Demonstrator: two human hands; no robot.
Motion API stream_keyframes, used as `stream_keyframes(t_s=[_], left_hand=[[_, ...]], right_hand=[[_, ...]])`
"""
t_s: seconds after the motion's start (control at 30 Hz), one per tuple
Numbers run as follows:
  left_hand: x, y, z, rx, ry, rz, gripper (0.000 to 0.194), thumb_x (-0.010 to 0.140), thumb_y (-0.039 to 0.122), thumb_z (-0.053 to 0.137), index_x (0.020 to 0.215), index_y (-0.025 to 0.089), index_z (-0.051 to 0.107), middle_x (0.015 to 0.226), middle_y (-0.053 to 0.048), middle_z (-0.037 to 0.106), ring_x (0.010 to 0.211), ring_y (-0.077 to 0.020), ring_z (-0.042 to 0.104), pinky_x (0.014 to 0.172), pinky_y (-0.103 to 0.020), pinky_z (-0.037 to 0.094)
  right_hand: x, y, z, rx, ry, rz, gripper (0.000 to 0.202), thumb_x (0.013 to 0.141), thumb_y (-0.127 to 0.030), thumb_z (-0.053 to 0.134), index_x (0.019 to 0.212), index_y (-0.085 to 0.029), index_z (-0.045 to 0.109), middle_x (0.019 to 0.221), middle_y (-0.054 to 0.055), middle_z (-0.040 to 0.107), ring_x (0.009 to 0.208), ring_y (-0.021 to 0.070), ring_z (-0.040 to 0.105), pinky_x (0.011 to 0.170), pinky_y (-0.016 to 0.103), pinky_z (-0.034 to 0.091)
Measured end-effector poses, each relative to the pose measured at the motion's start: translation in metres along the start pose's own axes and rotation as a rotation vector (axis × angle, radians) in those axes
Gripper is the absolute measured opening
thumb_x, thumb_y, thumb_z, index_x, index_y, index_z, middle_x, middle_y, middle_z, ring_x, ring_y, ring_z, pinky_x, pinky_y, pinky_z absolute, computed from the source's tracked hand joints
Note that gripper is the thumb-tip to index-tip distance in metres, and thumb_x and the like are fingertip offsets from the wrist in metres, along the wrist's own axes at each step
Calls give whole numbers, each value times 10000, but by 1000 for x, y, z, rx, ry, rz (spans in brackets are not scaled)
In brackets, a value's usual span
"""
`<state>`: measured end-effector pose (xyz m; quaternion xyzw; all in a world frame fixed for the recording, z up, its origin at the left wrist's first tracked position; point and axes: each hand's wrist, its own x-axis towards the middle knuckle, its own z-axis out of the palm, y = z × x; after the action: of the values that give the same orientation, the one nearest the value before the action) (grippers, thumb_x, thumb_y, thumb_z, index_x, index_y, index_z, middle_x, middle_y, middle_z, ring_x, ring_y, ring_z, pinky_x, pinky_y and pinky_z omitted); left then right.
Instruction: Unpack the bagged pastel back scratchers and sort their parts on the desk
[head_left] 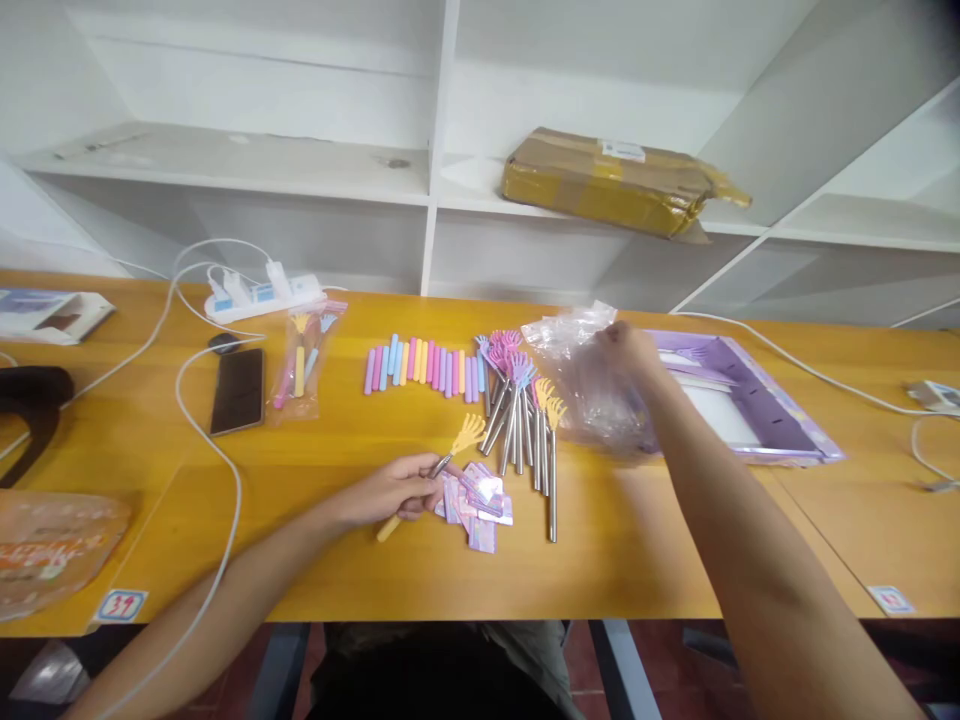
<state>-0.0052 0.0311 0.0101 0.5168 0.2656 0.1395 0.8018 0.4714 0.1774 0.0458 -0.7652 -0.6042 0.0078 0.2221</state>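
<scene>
My left hand [405,490] is closed round a back scratcher [469,432] with a yellow claw head and a yellow handle end, tilted over the table. Beside it lies a loose pile of shiny purple cards [480,500]. At the right, my right hand [626,350] is closed on the clear plastic bags [592,385]. Between the hands are several metal-shafted back scratchers [517,400] with pink, purple and yellow claw heads. Behind them, a row of coloured handle tubes [424,365] in purple, pink, blue and yellow lies side by side.
A purple box [765,400] stands at the right. Left of the tubes are a bag of back scratchers [304,365], a phone [238,390] and a power strip [266,295] with white cables crossing the table. A taped parcel [607,180] rests on the shelf.
</scene>
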Motion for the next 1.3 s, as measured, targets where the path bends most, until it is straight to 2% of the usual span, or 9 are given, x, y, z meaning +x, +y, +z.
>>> stream_keyframes(t_s=[0.13,0.33,0.4,0.53,0.6,0.7,0.83,0.97,1.3], left_hand=[[1,-2,-6,125,-10,32,497,1023,522,634,1388,188,581,875,4,568,628,-83,485,582,-217,371],[-7,10,4,186,16,28,479,1063,582,543,1363,209,570,870,22,548,591,-71,362,532,-200,288],[-11,14,9,284,27,80,449,1095,570,470,1323,198,577,911,-8,601,639,-93,431,574,-213,362],[-14,8,20,753,190,270,394,1124,413,437,1463,235,528,1169,-103,715,974,-204,648,886,-346,535],[-12,0,24,980,219,392,356,1119,352,428,1410,229,592,1228,-130,724,1077,-252,666,982,-417,530],[-8,-10,26,1220,212,509,353,1123,324,382,1199,185,697,1097,-156,739,1021,-280,669,962,-446,529],[-5,-13,24,1420,245,506,354,1116,365,436,945,202,699,872,-122,685,841,-254,615,809,-381,500],[-3,-7,25,1434,282,434,374,1089,458,507,835,223,646,777,-86,626,734,-217,550,672,-313,418],[1,18,6,1454,315,387,411,1067,509,542,776,224,594,728,-62,582,678,-195,473,599,-294,273]], right_hand=[[-8,-2,21,-123,48,61,305,907,-276,736,1151,-109,660,1294,251,601,980,269,615,875,387,434],[-31,-35,-34,99,226,-101,94,928,-226,639,1012,-187,655,1081,150,633,928,253,590,846,369,454],[-72,-66,-50,310,35,-214,86,941,-295,664,922,-216,635,867,70,627,786,221,564,743,336,438],[-193,-138,-44,662,-709,-462,298,856,-458,850,865,-217,673,752,0,621,659,162,509,615,282,364],[-244,-166,-24,827,-785,-465,273,965,-461,750,859,-218,684,782,4,637,701,167,532,655,294,379],[-286,-186,11,1043,-677,-293,452,1053,-528,596,723,-219,621,676,-3,535,667,171,480,639,319,353],[-297,-187,36,1286,-711,-32,618,1009,-667,581,601,-228,429,575,-32,344,562,130,301,539,314,223],[-299,-190,32,1516,-849,199,669,921,-706,662,617,-248,281,583,-85,184,523,86,131,502,291,82],[-288,-173,8,1590,-730,224,660,949,-604,667,613,-247,224,584,-93,158,503,74,98,501,291,48]])
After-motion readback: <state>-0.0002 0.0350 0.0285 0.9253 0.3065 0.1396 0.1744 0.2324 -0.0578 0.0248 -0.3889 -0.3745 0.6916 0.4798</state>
